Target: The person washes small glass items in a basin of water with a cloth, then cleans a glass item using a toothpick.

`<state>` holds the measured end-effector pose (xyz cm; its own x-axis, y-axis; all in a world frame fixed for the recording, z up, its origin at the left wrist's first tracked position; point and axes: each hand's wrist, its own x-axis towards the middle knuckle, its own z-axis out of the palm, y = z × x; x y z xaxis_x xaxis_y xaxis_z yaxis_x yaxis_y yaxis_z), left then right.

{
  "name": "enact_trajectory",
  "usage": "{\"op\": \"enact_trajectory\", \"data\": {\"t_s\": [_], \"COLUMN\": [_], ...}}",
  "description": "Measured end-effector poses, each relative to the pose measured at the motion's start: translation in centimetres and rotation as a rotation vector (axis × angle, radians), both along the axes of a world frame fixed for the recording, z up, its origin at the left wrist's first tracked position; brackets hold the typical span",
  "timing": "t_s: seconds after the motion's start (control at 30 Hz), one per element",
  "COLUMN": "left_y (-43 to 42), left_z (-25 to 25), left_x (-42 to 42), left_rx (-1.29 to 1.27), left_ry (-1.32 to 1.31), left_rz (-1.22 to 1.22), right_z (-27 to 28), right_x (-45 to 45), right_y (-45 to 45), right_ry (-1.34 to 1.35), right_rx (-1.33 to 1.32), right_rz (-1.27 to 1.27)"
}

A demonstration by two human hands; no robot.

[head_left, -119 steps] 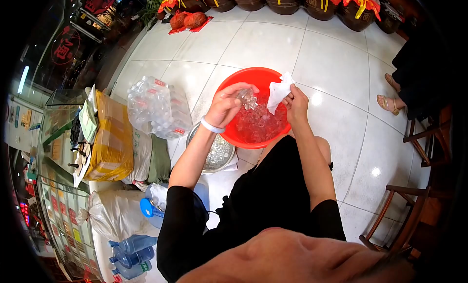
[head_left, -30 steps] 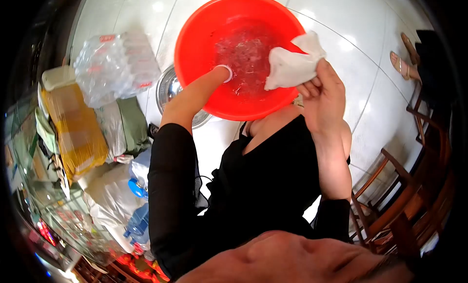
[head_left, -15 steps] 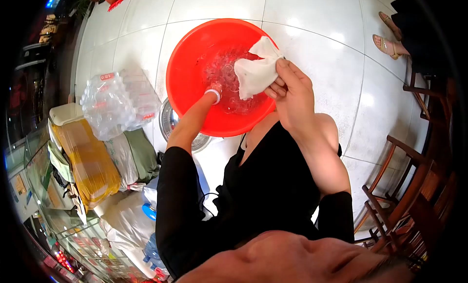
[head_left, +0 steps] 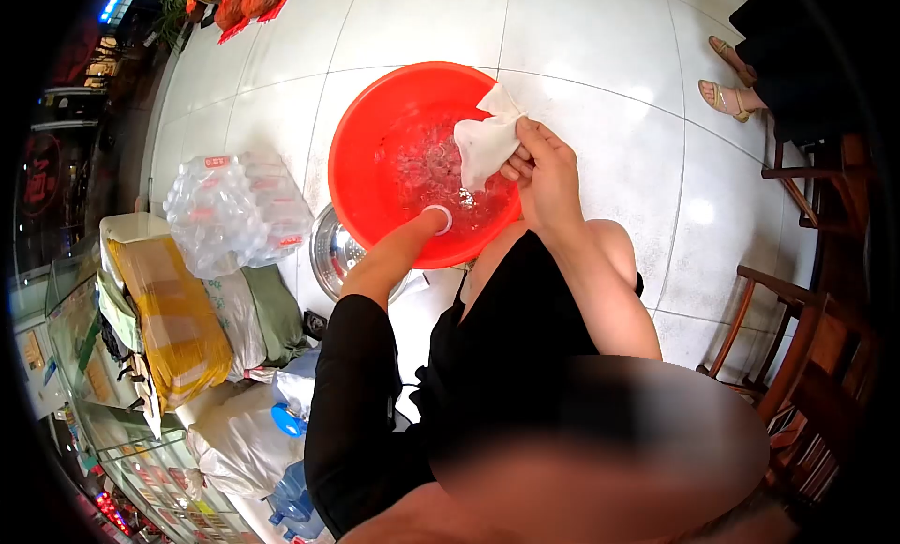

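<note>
Red basin of water, one, our left hand submerged, grip impossible to tell; white cloth, one, pinched in our right hand over the basin, liable to slip in should that pinch loosen.

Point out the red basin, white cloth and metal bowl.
Red basin (head_left: 361, 169): head view, left inner wall.
White cloth (head_left: 482, 150): head view, middle of its broad hanging part.
Metal bowl (head_left: 328, 248): head view, left part, inside; the rest is partly hidden.
</note>
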<state>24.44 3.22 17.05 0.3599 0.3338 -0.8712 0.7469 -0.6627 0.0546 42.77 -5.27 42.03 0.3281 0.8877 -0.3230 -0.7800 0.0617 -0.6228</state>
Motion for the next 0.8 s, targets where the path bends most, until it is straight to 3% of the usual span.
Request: {"op": "enact_trajectory", "data": {"t_s": [0.2,0.3,0.5,0.53,0.57,0.63,0.8], "left_y": [-0.4,0.7,3.0,3.5,3.4,2.2,0.2], "left_z": [0.4,1.4,6.1,7.0,8.5,11.5,13.1], "left_x": [-0.2,-0.6,-1.9,-2.1,-2.1,-2.1,-2.5], "left_rx": [-0.036,-0.137,-0.818,-1.058,-1.049,-1.094,-1.086], "left_ry": [-0.03,-0.107,-0.465,-0.633,-0.635,-0.99,-1.316], "left_rz": [0.062,0.216,1.152,1.482,1.479,1.475,1.314], "right_z": [0.4,0.6,-0.4,-0.2,-0.3,-0.5,-0.4], "right_x": [0.1,0.3,0.4,0.3,0.2,0.1,0.1], "right_y": [0.1,0.1,0.2,0.4,0.6,0.6,0.4], "right_ry": [0.012,0.0,0.02,0.009,0.013,0.002,-0.007], "right_rx": [-0.002,0.005,0.056,0.063,0.071,0.074,0.047], "right_rz": [-0.019,-0.036,-0.019,-0.009,-0.01,-0.007,-0.041]}}
